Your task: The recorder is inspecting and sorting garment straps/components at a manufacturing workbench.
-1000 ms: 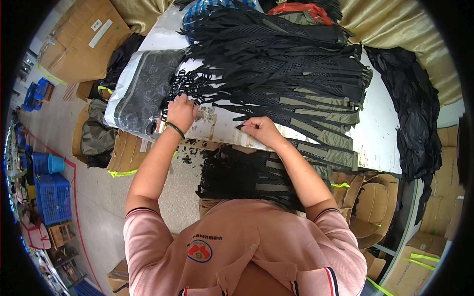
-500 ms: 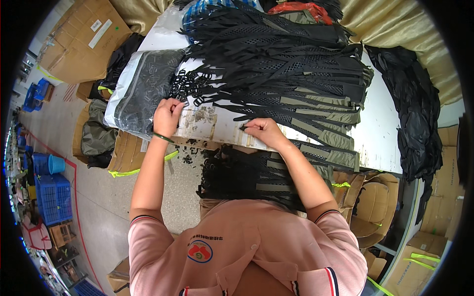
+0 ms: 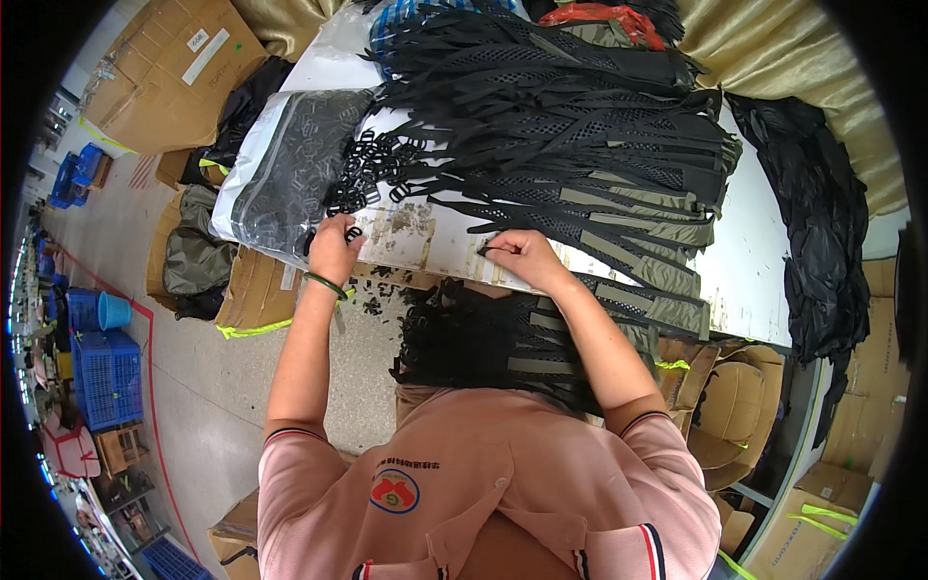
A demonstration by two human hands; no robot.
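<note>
My left hand (image 3: 333, 251) is closed near the front edge of the table, with a small black plastic buckle (image 3: 354, 234) at its fingertips. Just beyond it lies a loose pile of black buckles (image 3: 365, 166), beside a clear plastic bag (image 3: 290, 169) full of similar pieces. My right hand (image 3: 527, 259) pinches the tip of a black strap (image 3: 483, 248) at the table edge; most of that strap is hidden by the hand. Rows of black mesh and grey-green shoulder straps (image 3: 580, 130) with long webbing ends spread over the table beyond.
The white tabletop (image 3: 744, 280) is stained along its front edge. More straps (image 3: 464, 338) hang below that edge, before my body. Open cardboard boxes stand at both sides, such as a box (image 3: 739, 396) at right. Dark fabric (image 3: 812, 213) drapes over the right end.
My left hand has drawn back from the buckle pile toward the table edge, and a buckle now shows at its fingers. The right hand keeps its pinch. The view has shifted slightly.
</note>
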